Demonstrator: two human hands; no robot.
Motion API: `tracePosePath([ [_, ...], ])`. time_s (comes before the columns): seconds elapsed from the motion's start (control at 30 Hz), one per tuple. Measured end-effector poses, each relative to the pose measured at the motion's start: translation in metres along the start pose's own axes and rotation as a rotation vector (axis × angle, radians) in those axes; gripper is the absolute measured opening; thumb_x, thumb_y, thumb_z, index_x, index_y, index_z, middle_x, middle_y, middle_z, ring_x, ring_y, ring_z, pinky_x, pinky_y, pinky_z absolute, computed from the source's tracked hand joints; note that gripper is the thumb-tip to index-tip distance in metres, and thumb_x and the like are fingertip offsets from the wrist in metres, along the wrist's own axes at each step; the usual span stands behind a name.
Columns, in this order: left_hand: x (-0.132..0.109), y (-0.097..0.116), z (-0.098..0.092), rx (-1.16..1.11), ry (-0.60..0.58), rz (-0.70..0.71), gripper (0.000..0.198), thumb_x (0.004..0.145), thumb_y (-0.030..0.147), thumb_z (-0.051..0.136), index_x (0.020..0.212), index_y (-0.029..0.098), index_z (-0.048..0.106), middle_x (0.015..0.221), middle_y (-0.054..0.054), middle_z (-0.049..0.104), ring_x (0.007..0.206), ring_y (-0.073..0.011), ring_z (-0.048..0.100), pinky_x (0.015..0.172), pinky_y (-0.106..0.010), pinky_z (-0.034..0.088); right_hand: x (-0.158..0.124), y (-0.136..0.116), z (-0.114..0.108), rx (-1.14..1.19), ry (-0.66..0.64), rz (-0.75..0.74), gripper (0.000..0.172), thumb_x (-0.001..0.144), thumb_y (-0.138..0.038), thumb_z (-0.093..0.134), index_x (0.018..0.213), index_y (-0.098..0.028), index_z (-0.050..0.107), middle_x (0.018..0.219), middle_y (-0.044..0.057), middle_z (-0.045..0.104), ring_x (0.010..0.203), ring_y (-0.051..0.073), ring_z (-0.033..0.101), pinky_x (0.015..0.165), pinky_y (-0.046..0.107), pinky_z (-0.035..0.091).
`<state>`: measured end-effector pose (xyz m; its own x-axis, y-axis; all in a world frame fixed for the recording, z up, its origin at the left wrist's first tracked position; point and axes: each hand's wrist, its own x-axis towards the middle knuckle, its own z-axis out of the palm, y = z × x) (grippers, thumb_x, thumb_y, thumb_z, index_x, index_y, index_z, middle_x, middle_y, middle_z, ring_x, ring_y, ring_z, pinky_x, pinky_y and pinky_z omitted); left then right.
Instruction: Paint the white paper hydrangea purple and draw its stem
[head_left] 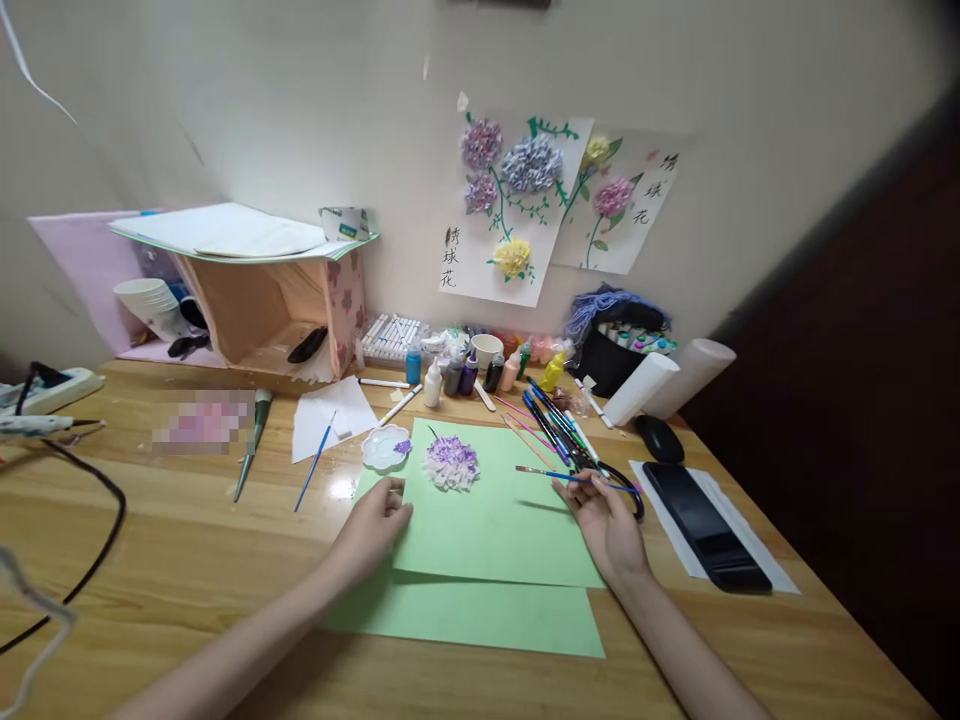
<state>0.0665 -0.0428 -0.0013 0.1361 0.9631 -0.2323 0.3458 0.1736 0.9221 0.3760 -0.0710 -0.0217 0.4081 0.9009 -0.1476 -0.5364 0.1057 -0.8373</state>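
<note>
A paintbrush (551, 473) with a blue handle lies across the fingers of my right hand (604, 520), its bristles pointing left over the green paper (510, 530). That hand also rests by the paper's right edge. My left hand (379, 520) has its fingers curled together at the left edge of the same sheet. On the paper sits a ruffled paper flower (451, 463), purple on its upper part and pale below. A white scalloped palette (385, 448) with purple paint stands just beyond my left hand. A second green sheet (495, 618) shows underneath.
Small paint bottles (469, 375) stand at the back, with pens (546, 425) and black-handled scissors (634, 490) nearer on the right. A phone (705, 525) lies farther right. Left are another brush (315, 465), a glue gun (45, 427) and its black cable (112, 500).
</note>
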Motion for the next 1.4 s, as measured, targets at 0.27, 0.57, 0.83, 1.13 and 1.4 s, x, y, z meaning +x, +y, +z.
tracePosePath([
  [0.27,0.002,-0.005,-0.001,0.040,-0.019,0.106,0.037,0.071,0.041,0.056,0.098,0.017,0.049,0.057,0.008,0.045,0.055,-0.0135,0.044,0.056,-0.025,0.030,-0.001,0.000,0.000,0.006,-0.046,-0.013,0.025,0.062,-0.038,0.079,0.072,-0.020,0.066,0.069,-0.003,0.063,0.067,0.012,0.062,0.086,0.033,0.058],
  [0.57,0.007,-0.015,-0.001,0.044,-0.043,0.099,0.038,0.076,0.044,0.056,0.102,0.018,0.048,0.060,0.007,0.047,0.058,-0.0143,0.047,0.057,-0.025,0.032,-0.001,0.000,0.000,-0.035,-0.023,-0.027,0.025,0.063,-0.039,0.078,0.072,-0.019,0.065,0.071,-0.001,0.061,0.068,0.012,0.059,0.070,0.027,0.056],
  [0.83,0.005,0.001,-0.005,0.303,-0.098,0.213,0.024,0.086,0.038,0.046,0.102,0.019,0.048,0.062,0.005,0.049,0.061,-0.0171,0.053,0.057,-0.026,0.035,-0.001,-0.001,0.000,-0.043,0.022,-0.027,0.019,0.065,-0.035,0.075,0.070,-0.020,0.065,0.074,-0.001,0.059,0.068,0.012,0.057,0.068,0.025,0.055],
  [1.13,0.026,0.012,-0.037,0.729,0.240,0.522,0.036,0.086,0.048,0.056,0.103,0.017,0.050,0.086,-0.006,0.059,0.080,-0.0255,0.058,0.072,-0.037,0.045,-0.002,-0.001,-0.003,-0.155,0.035,-0.051,0.017,0.068,-0.036,0.072,0.070,-0.021,0.065,0.073,-0.001,0.058,0.067,0.012,0.056,0.063,0.024,0.050],
  [1.4,0.055,-0.003,-0.064,0.793,0.104,0.531,0.073,0.077,0.040,0.068,0.137,0.020,0.030,0.134,-0.015,0.048,0.125,-0.0351,0.043,0.103,-0.052,0.034,-0.001,0.002,-0.002,-0.246,0.005,-0.042,0.018,0.067,-0.037,0.073,0.067,-0.020,0.065,0.072,0.000,0.055,0.068,0.013,0.052,0.061,0.023,0.048],
])
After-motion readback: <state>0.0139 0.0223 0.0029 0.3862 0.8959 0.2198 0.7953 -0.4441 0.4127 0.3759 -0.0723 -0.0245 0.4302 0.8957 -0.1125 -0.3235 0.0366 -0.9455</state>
